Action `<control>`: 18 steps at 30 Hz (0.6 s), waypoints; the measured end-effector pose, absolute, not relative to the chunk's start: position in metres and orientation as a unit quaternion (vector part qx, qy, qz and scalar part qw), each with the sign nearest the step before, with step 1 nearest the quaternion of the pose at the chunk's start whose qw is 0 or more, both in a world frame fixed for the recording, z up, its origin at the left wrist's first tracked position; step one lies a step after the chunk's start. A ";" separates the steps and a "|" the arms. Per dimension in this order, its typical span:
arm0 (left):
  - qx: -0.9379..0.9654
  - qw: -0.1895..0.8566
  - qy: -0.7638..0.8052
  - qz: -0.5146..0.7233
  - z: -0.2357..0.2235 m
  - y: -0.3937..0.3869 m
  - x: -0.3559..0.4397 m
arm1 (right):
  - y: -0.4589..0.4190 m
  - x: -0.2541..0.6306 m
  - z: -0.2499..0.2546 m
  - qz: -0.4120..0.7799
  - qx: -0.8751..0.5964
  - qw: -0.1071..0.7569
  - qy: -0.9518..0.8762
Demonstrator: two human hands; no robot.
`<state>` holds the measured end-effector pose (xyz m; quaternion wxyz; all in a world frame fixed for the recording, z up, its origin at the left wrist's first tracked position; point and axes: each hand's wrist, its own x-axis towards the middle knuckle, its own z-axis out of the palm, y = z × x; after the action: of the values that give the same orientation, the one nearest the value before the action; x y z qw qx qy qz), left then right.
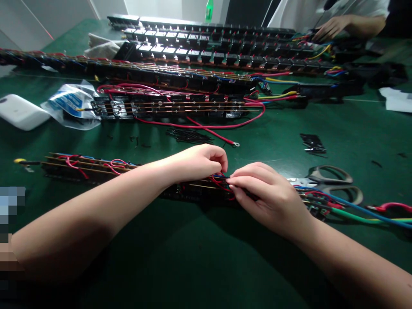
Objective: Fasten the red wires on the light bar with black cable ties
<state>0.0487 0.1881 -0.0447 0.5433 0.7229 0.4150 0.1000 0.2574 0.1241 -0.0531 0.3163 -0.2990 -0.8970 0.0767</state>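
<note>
A long black strip assembly with brass-coloured rods and thin red and blue wires lies across the table before me. My left hand reaches over it, fingers curled down at the wires; its fingertips are partly hidden. Just right of it, my right hand pinches thumb and forefinger together above the same strip. What sits in that pinch is too small to make out. Red wires loop beneath both hands. Behind my right hand lie scissors with dark handles, partly under blue and green cables.
Beyond the strip lie thin black strips like cable ties and a second bundle. Further back are more assemblies, a plastic bag, a white case and a green bottle. Another person's hand works at back right.
</note>
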 end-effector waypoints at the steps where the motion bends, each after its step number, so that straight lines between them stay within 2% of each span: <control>1: 0.721 0.545 0.414 0.107 -0.046 0.188 0.049 | 0.124 0.257 -0.052 0.079 -0.303 0.316 -0.895; 7: 0.715 0.547 0.416 0.124 -0.045 0.185 0.051 | 0.123 0.257 -0.052 0.090 -0.339 0.315 -0.882; 14: 0.616 0.620 0.463 0.148 -0.039 0.183 0.049 | 0.122 0.260 -0.049 0.135 -0.391 0.305 -0.858; 18: 0.616 0.619 0.455 0.172 -0.038 0.182 0.051 | 0.123 0.259 -0.046 0.161 -0.403 0.299 -0.850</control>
<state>0.0505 0.1817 -0.0381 0.6188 0.6165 0.4554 0.1722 0.2594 0.1227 -0.0458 0.2994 -0.4025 -0.8499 0.1613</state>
